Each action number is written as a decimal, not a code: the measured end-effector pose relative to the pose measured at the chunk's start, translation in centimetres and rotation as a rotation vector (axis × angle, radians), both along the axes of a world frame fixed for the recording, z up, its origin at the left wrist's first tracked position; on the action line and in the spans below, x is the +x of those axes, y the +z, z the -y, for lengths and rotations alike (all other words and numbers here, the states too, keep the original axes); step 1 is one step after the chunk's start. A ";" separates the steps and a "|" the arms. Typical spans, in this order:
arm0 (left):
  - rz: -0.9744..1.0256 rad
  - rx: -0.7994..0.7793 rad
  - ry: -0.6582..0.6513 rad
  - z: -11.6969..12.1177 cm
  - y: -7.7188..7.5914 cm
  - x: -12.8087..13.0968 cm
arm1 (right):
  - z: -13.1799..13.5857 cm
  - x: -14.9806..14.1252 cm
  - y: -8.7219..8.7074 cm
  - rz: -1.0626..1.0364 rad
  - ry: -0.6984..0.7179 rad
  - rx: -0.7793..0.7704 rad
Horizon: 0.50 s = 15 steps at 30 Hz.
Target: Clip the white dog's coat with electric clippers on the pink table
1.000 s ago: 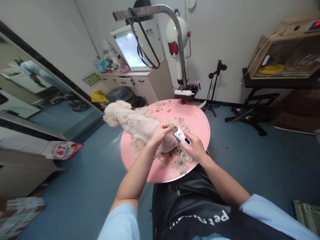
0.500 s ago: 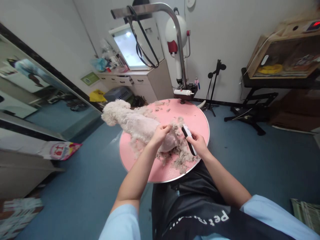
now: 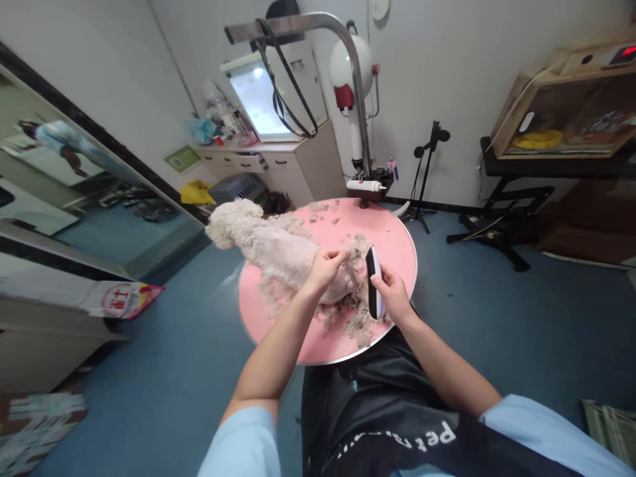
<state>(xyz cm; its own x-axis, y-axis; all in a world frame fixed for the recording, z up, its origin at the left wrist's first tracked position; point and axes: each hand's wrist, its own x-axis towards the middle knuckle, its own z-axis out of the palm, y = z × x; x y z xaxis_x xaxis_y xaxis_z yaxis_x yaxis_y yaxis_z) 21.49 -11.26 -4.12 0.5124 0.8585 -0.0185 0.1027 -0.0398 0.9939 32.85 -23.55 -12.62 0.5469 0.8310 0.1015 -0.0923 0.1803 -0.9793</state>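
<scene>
A white curly dog (image 3: 281, 252), its back clipped short, is on a round pink grooming table (image 3: 382, 222). Its head points to the far left and its rump is closest to me. My left hand (image 3: 326, 268) is closed at the rump, with finger and thumb pinching what looks like the dog's tail; the fingers partly hide it. In my right hand (image 3: 392, 291) is a black and white hair clipper (image 3: 373, 281), held upright just right of the rump and apart from it. Loose clumps of cut hair (image 3: 360, 324) lie around the dog's hindquarters.
A metal grooming arm (image 3: 360, 86) rises from the table's far edge, with black loops (image 3: 288, 99) hanging from it. A white bottle (image 3: 365, 186) lies in a holder at its base. Behind are a drawer cabinet (image 3: 318, 159), a black stand (image 3: 424, 179) and a wooden box (image 3: 517, 112).
My right hand has turned the clipper more upright, showing more of its black side. My left hand remains at the dog's rump. The view has shifted slightly.
</scene>
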 end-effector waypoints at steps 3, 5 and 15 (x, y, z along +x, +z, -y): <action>0.012 -0.035 0.001 0.0 -0.2 -0.1 | 0.6 0.5 -0.8 0.078 0.092 -0.048; 0.014 -0.069 -0.003 -0.1 -0.2 -0.2 | 0.8 0.8 -0.7 0.173 0.165 -0.087; 0.021 -0.036 0.009 -0.1 0.0 -0.2 | -0.1 0.7 -0.4 0.145 0.137 -0.028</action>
